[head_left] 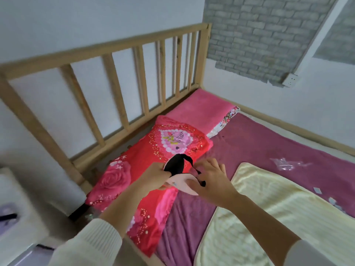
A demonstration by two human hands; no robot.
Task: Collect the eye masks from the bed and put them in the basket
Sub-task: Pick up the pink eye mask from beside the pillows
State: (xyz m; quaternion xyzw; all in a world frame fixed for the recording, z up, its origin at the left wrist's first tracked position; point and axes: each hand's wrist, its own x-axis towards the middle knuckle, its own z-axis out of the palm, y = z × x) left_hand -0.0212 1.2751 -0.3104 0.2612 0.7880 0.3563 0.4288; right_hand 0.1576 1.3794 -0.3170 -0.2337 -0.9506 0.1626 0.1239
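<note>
item: eye masks (179, 170), one black, one pink, bunched together above red floral pillow (153, 150) on bed (269, 143). left hand (155, 174) clamped on black mask; right hand (209, 179) pinching pink one, strap dangling. we advise: gather loose strap into grip before lifting, keep both masks in one hand. basket: we cannot place it; blurred white bin (13, 204) at left unclear. clear scraps (283, 163) on bed unidentifiable.

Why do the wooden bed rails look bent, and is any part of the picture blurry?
Head view: the wide-angle lens bows the headboard; the left edge, around the white box, is smeared by blur; both hands, left and right, on the eye mask, look fairly sharp; lighting is soft and even, without glare.
</note>
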